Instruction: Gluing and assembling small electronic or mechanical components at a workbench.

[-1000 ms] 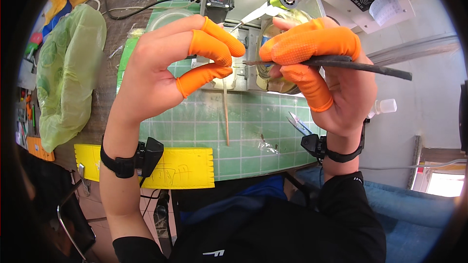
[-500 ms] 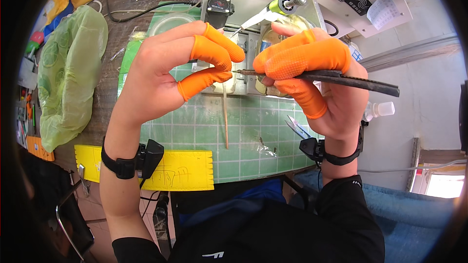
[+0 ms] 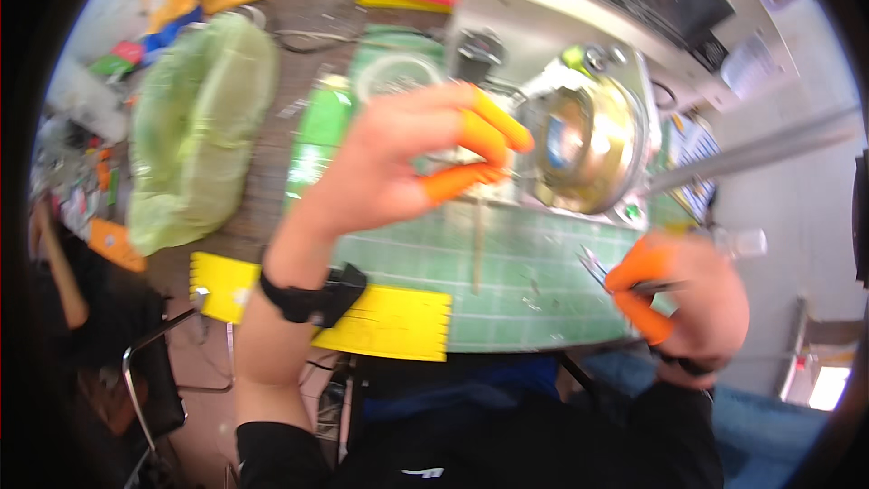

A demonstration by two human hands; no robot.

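Observation:
My left hand (image 3: pixel 398 163) is raised over the green cutting mat (image 3: pixel 525 294). Orange finger cots cover its thumb and fingertips, which curl toward each other in a near pinch; anything between them is too small to make out. My right hand (image 3: pixel 692 294), also in orange cots, is low at the mat's right front corner. It grips a thin dark tool (image 3: pixel 599 270) whose pointed metal tip aims left over the mat. A thin wooden stick (image 3: pixel 477 254) lies on the mat between the hands.
A round shiny magnifier-like device (image 3: pixel 588 140) stands behind the mat. A crumpled green plastic bag (image 3: pixel 195 127) lies at the left, a yellow pad (image 3: pixel 389 321) at the front edge and a small clear bottle (image 3: pixel 738 240) at the right. Clutter fills the far left.
My right hand has dropped from in front of the left fingertips down to the mat's right front corner, taking the thin tool along. The left hand stays raised.

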